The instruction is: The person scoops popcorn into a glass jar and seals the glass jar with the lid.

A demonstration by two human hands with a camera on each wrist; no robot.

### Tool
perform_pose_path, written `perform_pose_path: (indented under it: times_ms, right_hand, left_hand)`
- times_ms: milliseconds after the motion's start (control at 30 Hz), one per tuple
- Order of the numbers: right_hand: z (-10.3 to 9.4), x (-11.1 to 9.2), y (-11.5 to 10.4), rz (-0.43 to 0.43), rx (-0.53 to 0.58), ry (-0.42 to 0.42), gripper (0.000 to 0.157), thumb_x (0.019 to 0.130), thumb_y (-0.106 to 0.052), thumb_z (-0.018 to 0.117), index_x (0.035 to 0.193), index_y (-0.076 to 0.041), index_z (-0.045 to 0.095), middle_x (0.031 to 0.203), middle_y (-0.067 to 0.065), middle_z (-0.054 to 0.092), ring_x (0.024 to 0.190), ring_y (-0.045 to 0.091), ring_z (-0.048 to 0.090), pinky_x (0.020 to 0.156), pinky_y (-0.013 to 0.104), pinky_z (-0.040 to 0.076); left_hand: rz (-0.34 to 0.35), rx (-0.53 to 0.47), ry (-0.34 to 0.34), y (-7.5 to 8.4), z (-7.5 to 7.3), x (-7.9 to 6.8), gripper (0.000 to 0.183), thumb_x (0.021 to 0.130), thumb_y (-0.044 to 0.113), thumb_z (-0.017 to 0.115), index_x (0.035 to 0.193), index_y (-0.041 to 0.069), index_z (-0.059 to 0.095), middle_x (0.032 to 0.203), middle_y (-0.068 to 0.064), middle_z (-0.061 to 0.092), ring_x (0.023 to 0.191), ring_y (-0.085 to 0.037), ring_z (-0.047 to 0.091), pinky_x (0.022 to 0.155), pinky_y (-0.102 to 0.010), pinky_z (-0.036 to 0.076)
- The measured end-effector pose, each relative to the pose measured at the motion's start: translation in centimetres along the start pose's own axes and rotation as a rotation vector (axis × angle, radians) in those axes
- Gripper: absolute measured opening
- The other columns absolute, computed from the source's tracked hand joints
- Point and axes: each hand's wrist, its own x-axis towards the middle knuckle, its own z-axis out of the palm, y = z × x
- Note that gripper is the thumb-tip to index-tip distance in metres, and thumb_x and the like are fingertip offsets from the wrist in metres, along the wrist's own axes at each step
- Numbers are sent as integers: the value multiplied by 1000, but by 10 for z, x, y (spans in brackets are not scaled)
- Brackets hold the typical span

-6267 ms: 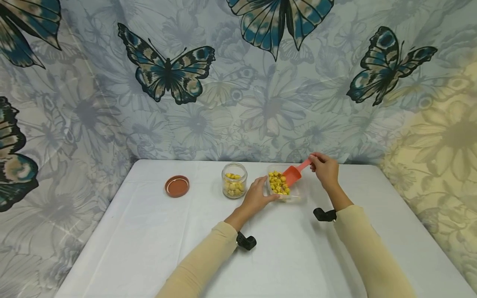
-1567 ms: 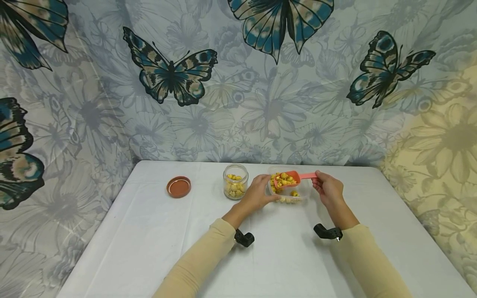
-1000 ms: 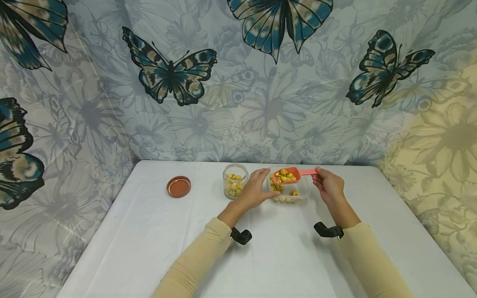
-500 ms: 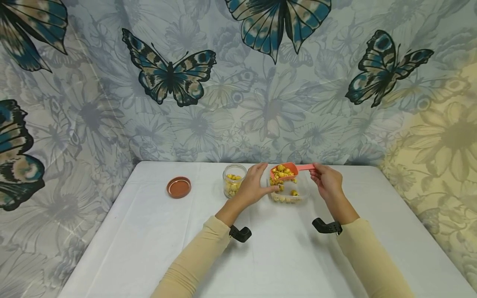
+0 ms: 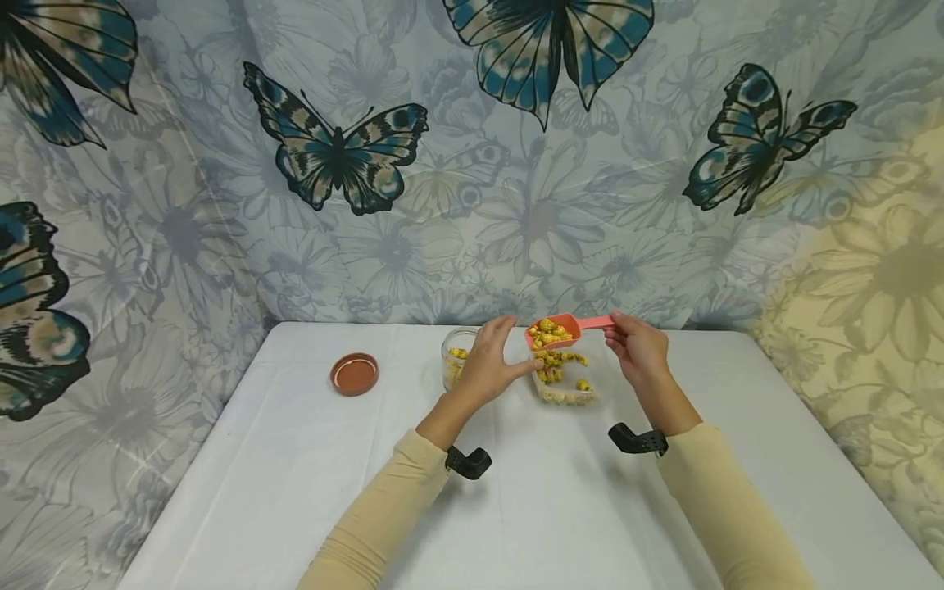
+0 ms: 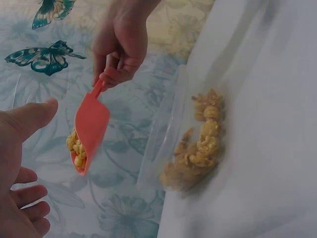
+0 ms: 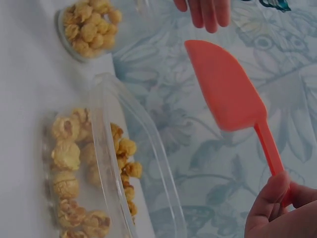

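Observation:
My right hand (image 5: 640, 351) pinches the end of a coral-red scoop's handle. The scoop (image 7: 228, 87) is loaded with yellow popcorn (image 5: 549, 332) and hangs above a clear plastic container (image 7: 133, 144). More popcorn (image 6: 198, 148) lies in that container, mostly toward its left side in the head view. My left hand (image 5: 487, 360) is off the container, fingers and thumb spread with nothing between them, between the glass jar and the scoop. The glass jar (image 5: 448, 360), partly filled with popcorn (image 7: 91, 27), is half hidden behind the left hand in the head view.
A round brown lid (image 5: 354, 374) lies on the white-covered table (image 5: 295, 492), left of the jar. Behind the table's far edge hangs a cloth backdrop (image 5: 516, 197) printed with butterflies and flowers.
The scoop has dug into the popcorn, come up loaded, and moved up and leftward out of the container. The left hand has let go of the container and shifted left toward the jar.

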Motion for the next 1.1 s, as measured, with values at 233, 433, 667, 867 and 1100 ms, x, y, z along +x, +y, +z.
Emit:
perform_pose_path:
  times_ms: [233,433,667,867,1100]
  right_hand:
    - [6,1,3,-7,-10,-20,14,96,-11,61,84,-11,69,65,0,67,55,7,62,53,16,54]
    - [11,-2,6,1,-10,-38,14,96,-12,60,86,-11,69,67,0,67,57,7,62,55,16,54]
    - [25,-2,9,-14,34,-87,15,96,-10,60,85,-9,70,66,1,68,57,7,63,55,16,54]
    - [35,-2,13,-13,27,-79,11,96,-11,61,89,-9,69,67,2,67,57,8,63,55,16,54]
    - [42,-2,20,-3,-1,-108,7,97,-11,59,99,-8,64,69,0,67,59,7,63,57,16,54]
  left_hand:
    - [18,14,52,-5,-7,0,80,85,41,74,148,7,39,151,-15,37,142,-34,33,114,-51,36]
    - [-4,36,73,-10,-13,-1,82,84,42,74,148,7,38,152,-15,36,142,-33,34,114,-52,35]
    - [-50,38,80,-15,-17,0,82,85,43,74,150,10,36,154,-14,34,144,-33,31,114,-55,33]
    - [-70,37,101,-20,-20,-1,84,84,42,75,150,9,36,155,-13,34,144,-33,31,116,-55,30]
    - [-104,32,122,-30,-22,-4,85,83,44,75,150,9,37,154,-13,35,143,-33,33,115,-53,32]
